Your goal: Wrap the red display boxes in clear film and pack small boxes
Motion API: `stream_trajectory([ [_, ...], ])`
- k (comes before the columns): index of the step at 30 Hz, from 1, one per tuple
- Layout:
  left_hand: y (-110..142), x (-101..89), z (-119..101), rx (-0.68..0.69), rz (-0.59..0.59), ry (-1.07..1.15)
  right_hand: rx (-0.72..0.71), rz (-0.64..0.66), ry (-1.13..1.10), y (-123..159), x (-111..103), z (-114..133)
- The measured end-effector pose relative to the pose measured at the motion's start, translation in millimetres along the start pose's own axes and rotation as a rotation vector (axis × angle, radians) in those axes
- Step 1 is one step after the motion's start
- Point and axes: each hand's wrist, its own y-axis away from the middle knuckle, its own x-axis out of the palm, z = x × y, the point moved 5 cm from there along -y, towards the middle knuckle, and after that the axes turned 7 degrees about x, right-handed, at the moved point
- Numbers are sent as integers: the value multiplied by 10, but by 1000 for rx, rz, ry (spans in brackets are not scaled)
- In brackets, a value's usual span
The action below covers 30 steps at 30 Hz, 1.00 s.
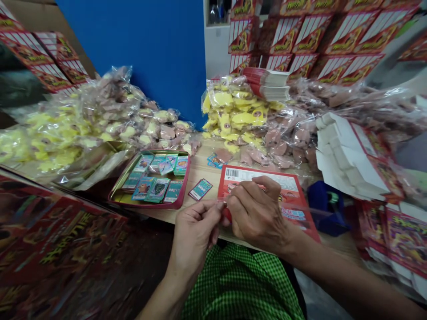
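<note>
Head view, left hand: the left hand (196, 222) sits just below the middle of the frame, thumb and forefinger drawn together at the tips; I cannot tell what, if anything, is pinched between them.
Right hand: the right hand (256, 211) meets it from the right, knuckles up and fingers curled inward; its tips are hidden, so I cannot tell how far they close or on what.
Red box: right of centre, the flat red box (295, 184) lies partly under the right hand, barcode at its upper left.
Cards: a small stack of cards (201, 190) lies on the table (207, 149), left of the red box; blue cards (216, 161) lie above it.
Tin: left of centre, an open tin (185, 180) holds several card piles (156, 189).
Toys: bagged yellow toys (230, 115) are heaped at upper centre, more bagged toys (66, 129) at left.
Tape: a blue tape dispenser (328, 209) stands right of the red box, beside a white carton (343, 155).
Lap: green checked cloth (240, 284) fills the bottom centre.
Back: red packages (310, 33) line the upper right, next to a blue panel (140, 49).
</note>
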Motion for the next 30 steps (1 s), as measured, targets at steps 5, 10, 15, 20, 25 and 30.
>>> stream_trajectory([
  [5, -13, 3, 18, 56, -42, 41, 42, -23, -20, -11, -5, -13],
  [10, -16, -17, 70, 128, -44, 1, 87, -8, -68, -46, -12, -40],
  [15, -9, -29, 75, 216, -42, -94, 215, 202, -262, -161, -28, -144],
  [20, 28, 1, -11, 327, -71, -233, 52, 280, -103, -277, -49, -84],
  [25, 29, 47, -22, 352, -52, -251, -14, 262, -86, -311, -3, -22],
  [30, -8, 62, -14, 324, -84, -223, 229, 270, -288, -240, 99, -165],
])
